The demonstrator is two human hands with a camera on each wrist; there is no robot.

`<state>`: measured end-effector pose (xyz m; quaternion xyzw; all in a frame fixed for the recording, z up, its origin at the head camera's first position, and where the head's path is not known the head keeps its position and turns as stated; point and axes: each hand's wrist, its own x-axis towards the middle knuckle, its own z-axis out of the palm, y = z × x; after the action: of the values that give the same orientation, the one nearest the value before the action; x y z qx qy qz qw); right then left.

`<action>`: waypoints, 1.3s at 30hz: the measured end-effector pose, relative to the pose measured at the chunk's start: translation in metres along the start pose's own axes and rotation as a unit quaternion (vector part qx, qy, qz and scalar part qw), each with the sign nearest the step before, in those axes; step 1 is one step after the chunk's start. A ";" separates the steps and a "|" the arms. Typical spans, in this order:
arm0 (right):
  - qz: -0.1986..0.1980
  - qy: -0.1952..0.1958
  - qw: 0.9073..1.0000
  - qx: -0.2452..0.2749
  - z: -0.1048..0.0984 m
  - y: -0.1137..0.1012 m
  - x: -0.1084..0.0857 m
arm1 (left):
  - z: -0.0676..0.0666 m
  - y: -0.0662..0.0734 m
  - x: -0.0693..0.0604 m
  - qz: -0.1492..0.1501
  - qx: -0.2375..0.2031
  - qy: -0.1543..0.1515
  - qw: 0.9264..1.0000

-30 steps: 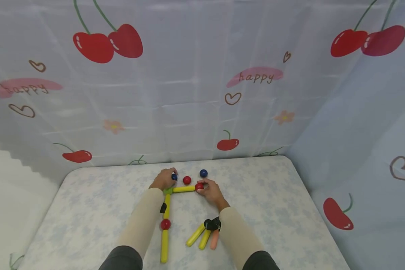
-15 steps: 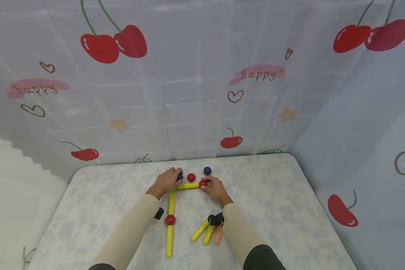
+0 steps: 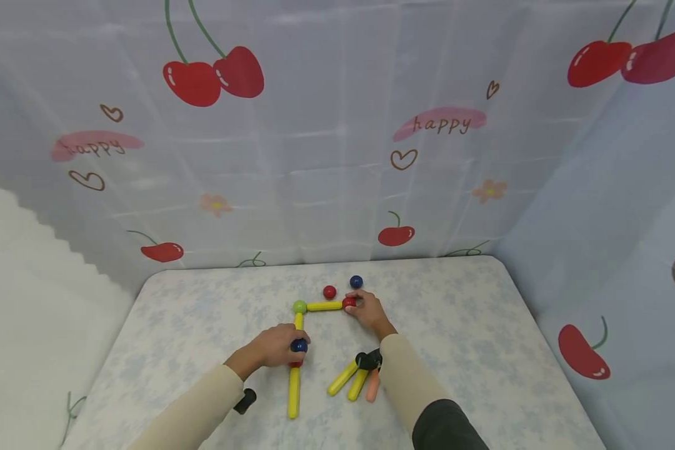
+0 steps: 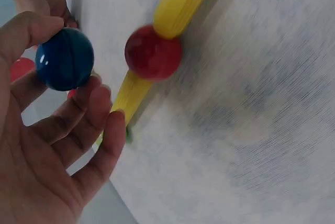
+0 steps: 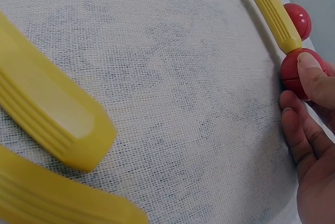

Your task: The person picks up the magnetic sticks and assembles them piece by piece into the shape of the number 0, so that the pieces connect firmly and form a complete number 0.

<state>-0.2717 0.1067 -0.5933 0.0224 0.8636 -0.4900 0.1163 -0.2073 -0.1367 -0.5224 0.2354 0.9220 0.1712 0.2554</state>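
Observation:
My left hand [image 3: 272, 347] pinches a blue ball [image 4: 65, 59] between thumb and fingers. In the left wrist view the ball is apart from a red ball [image 4: 153, 54] that joins two yellow sticks in line. That line runs up to a green ball [image 3: 300, 307], where another yellow stick [image 3: 324, 306] branches right. At this stick's right end, my right hand [image 3: 373, 314] pinches a red ball [image 5: 291, 80], thumb on top. In the head view, the left hand covers most of the lower red ball.
A loose red ball [image 3: 329, 292] and a second blue ball [image 3: 356, 282] lie behind the right-hand stick. Nearer, two yellow sticks [image 3: 343, 378] and an orange stick [image 3: 372, 387] lie by the right forearm. A cherry-print curtain [image 3: 326, 156] hangs behind the table.
My left hand has carried the blue ball from beside the green ball toward me, over the lower red ball. The right hand stays at its red ball. The head view has shifted slightly.

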 end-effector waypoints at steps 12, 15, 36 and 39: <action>0.010 0.014 1.000 -0.007 0.001 0.006 0.007 | 0.065 -0.048 -0.013 0.021 -0.247 -0.228 0.941; 0.008 0.014 1.000 -0.006 0.001 0.007 0.007 | 0.101 -0.086 0.003 0.023 -0.267 -0.274 0.924; 0.010 0.012 1.000 -0.002 0.004 0.002 0.004 | 0.091 -0.033 -0.049 0.055 -0.207 -0.135 0.967; 0.012 0.011 1.000 0.002 0.004 0.002 0.003 | 0.080 -0.013 -0.061 0.035 -0.206 -0.111 0.972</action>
<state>-0.2739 0.1042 -0.5974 0.0383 0.8635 -0.4901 0.1127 -0.1218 -0.1636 -0.5694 0.2275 0.8240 0.3388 0.3931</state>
